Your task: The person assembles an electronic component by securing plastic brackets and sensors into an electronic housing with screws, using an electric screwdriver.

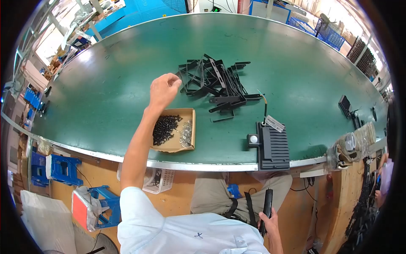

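My left hand [164,89] is stretched over the table with its fingers curled together, at the left edge of a pile of black metal brackets [220,80]. What its fingers hold, if anything, I cannot make out. Below that wrist is a cardboard tray [193,131] with black screws [164,129] and small silvery hardware [186,133]. Down by my lap, my right hand [270,222] grips a black electric screwdriver [268,203], its thin bit pointing up. A black finned floodlight [274,148] with a sensor [253,139] and a wire lies at the table's front edge.
The green table [127,55] spreads out before me. Black parts [345,106] and a plastic-wrapped bundle [351,146] are at the right. Blue stools [63,169] and a white basket [165,182] are below the front edge. Another person's hand [377,194] shows at far right.
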Demonstrator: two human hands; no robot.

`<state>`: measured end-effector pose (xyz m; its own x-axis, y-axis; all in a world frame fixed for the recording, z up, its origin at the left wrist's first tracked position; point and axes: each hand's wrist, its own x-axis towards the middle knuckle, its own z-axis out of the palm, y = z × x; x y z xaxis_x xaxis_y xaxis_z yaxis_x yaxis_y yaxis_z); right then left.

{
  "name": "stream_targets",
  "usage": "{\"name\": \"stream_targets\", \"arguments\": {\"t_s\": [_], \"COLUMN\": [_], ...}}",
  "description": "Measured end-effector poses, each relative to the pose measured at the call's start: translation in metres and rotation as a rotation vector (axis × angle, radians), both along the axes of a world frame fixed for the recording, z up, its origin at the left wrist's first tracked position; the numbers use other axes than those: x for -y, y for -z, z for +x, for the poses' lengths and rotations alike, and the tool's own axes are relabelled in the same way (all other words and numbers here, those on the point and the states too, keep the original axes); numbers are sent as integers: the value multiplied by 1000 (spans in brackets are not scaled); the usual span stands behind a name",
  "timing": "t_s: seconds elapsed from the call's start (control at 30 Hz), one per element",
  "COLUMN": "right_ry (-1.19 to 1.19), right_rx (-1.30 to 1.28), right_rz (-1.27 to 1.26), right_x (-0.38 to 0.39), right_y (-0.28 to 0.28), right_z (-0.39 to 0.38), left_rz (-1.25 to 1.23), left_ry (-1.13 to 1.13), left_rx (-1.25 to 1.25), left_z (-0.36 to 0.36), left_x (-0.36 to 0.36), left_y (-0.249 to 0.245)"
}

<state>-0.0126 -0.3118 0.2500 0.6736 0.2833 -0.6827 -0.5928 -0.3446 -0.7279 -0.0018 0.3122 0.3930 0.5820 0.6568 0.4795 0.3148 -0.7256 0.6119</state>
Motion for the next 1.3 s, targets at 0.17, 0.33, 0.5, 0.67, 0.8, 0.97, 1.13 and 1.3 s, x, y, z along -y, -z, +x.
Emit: {"name": "stream_targets", "arguments": {"t_s": [0.17,0.33,0.5,0.67,0.8,0.97,1.13,1.3], "right_ry": [30,78,128,41,-11,-62,-114,-119], "right_rx": [8,-17,43,165,175,22,126,567], "right_rz": [36,26,12,-37,-5,42,59,-34], "right_x": [-8,-12,1,13,23,14,14,35], "right_y": [-1,-1,13,20,16,7,23,69], "right_z": [-12,-28,-50,-45,-32,-12,-20,-48], "left_rz": [-111,-448,-887,-865,-432,-44,551,745], "left_ry": [-122,-148,-114,-1,10,284,844,1333], "left_rx": [-214,-446,-151,297,391,175,56,52], "left_z": [35,76,82,23,-25,-23,46,138], "left_x": [-89,-102,-127,-179,-114,45,196,298], "left_y": [39,40,72,50,-33,-118,-148,-104]}}
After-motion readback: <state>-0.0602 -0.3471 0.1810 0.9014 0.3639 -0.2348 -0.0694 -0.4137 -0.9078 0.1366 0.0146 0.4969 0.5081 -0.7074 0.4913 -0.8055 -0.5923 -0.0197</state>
